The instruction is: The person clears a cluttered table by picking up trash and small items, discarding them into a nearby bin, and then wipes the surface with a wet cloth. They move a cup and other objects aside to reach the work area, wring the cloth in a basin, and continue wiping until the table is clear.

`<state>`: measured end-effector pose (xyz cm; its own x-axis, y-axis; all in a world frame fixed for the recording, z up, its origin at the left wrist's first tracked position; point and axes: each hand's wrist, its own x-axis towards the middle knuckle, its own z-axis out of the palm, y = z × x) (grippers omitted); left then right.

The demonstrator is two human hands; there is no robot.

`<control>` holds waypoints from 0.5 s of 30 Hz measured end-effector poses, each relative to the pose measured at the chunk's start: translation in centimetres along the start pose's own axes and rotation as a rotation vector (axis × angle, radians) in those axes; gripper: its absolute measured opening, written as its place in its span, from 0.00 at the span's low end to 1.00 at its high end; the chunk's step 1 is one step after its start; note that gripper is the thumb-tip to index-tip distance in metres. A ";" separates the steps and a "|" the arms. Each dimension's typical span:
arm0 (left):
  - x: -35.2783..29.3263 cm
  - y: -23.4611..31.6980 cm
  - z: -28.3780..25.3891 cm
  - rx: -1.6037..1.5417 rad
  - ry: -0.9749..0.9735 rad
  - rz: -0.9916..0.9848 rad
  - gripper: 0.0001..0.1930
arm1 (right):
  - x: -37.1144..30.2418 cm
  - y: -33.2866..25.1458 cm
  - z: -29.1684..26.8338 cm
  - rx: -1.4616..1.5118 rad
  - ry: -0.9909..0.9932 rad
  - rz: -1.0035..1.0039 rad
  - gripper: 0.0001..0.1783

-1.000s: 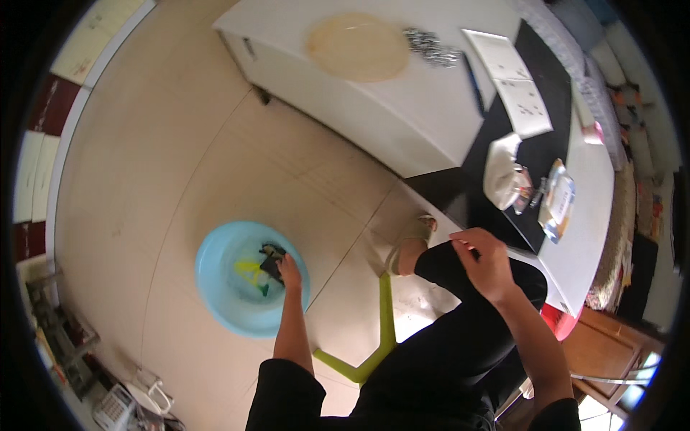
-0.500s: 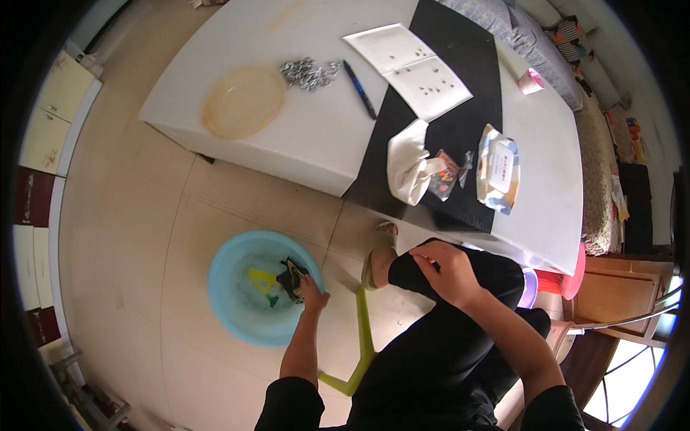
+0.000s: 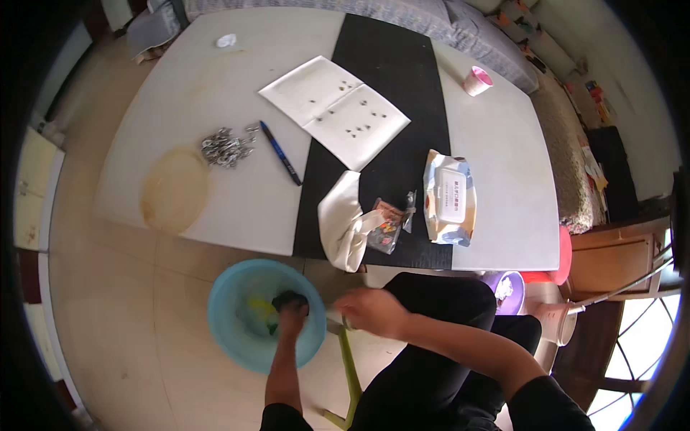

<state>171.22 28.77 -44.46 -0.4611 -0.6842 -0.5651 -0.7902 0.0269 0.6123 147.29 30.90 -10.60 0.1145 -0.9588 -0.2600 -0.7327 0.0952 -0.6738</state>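
Observation:
A light blue basin stands on the floor with some water in it. Inside, my left hand is closed on a dark, crumpled piece that looks like cloth; its exact kind is unclear. Beside that dark piece lie a yellow item and a small green one. My right hand hovers just right of the basin's rim, over my leg. Its fingers are curled in, slightly blurred, around something small that I cannot make out.
Ahead is a white and black table. On it are an open white folder with small bits, a blue pen, a metal heap, a white cloth, a wipes pack and a pink cup. A yellow-green bar is near my leg.
My right hand has moved left and down from over my knee toward the basin. My left hand has turned over the dark piece, its fingers now pointing down. The view has shifted.

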 end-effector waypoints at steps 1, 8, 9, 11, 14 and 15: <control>-0.4 -0.1 -0.9 -0.011 0.217 0.045 0.27 | 0.8 0.6 1.5 0.062 -0.042 0.017 0.07; -2.1 0.2 -4.2 0.320 0.002 -0.132 0.24 | 7.6 3.4 14.3 0.573 -0.244 0.314 0.09; -1.2 -2.9 -3.1 0.260 0.026 -0.242 0.24 | 8.0 4.0 16.0 0.636 -0.291 0.382 0.09; -0.5 -3.4 -2.1 0.190 0.200 -0.420 0.22 | 8.0 6.4 18.5 0.799 -0.317 0.574 0.12; -2.3 -2.6 -3.4 -0.247 0.516 -0.679 0.17 | 7.8 6.8 21.8 1.087 -0.316 0.847 0.19; -2.2 -4.2 -3.0 -0.675 0.449 -0.696 0.15 | 7.9 6.3 22.6 1.162 -0.281 0.956 0.22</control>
<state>176.77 27.97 -44.09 0.3048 -0.6031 -0.7371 -0.3721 -0.7878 0.4908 158.77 30.03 -32.50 0.1373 -0.3513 -0.9262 0.2952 0.9070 -0.3002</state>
